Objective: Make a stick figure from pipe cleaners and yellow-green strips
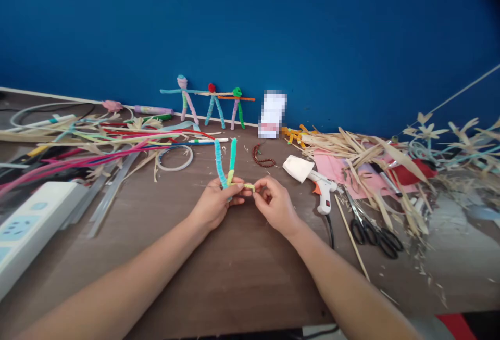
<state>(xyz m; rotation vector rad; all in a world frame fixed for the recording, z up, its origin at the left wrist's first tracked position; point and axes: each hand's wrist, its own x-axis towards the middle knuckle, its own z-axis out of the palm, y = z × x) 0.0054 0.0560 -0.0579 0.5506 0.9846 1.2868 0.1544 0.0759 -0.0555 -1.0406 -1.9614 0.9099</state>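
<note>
Over the middle of the table, my left hand [214, 199] is closed around the lower part of a pipe-cleaner figure [219, 163]. Two fuzzy limbs, one light blue and one teal turning yellow-green, point upward from my grip. A thin yellow pipe-cleaner end [249, 186] runs sideways from the left fingers to my right hand [273, 202], whose thumb and fingertips pinch it. My fingers hide the joint of the figure. Behind, three finished-looking pipe-cleaner dolls [212, 103] with coloured heads and outstretched arms lean against the blue wall.
Right of my hands lie a white glue gun [324, 194], black-handled scissors [365, 228], a thin wooden stick [353, 241] and dried husk strips [351, 147]. A beaded bracelet [263, 160] sits ahead. Leftward are loose pipe cleaners [89, 165], a clear tubing ring [175, 159] and a power strip [39, 215].
</note>
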